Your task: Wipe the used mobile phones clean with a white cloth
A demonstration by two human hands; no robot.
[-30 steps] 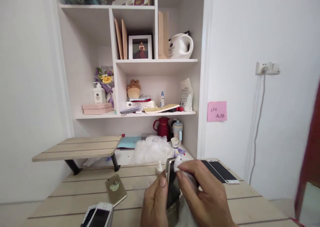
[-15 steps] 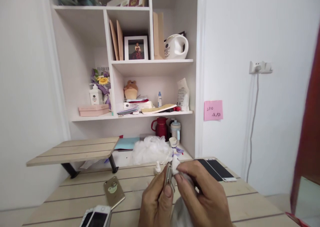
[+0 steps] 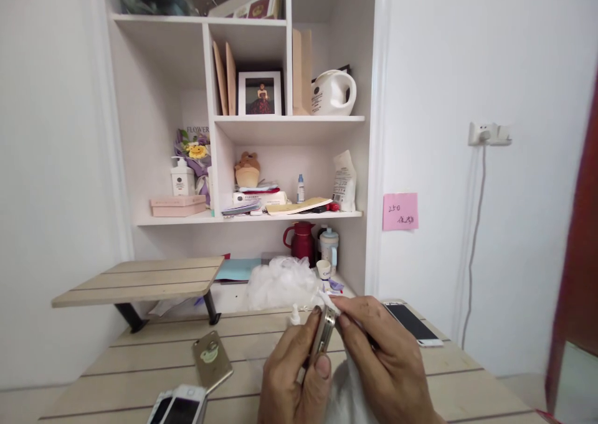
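A phone [image 3: 323, 335] stands edge-up between the thumb and fingers of my left hand [image 3: 292, 374]. My right hand [image 3: 390, 365] pinches a small piece of white cotton [image 3: 328, 301] against the top edge of the phone. A whitish cloth [image 3: 348, 396] hangs below my right hand, partly hidden by it. Behind my left hand is a small white bottle [image 3: 294, 315], its lower part covered. A big heap of cotton in clear plastic [image 3: 283, 282] lies at the back.
A gold phone [image 3: 212, 360] and white phones [image 3: 184, 405] lie on the slatted table [image 3: 252, 374] at left. Another white-framed phone [image 3: 413, 324] lies at right. A raised wooden stand [image 3: 140, 281] is at the back left, beside the shelves [image 3: 284, 120].
The phone in my left hand has tilted to the right. My right hand has brought the cotton over onto its top edge, and its fingers sit slightly farther right. The camera view has shifted a little.
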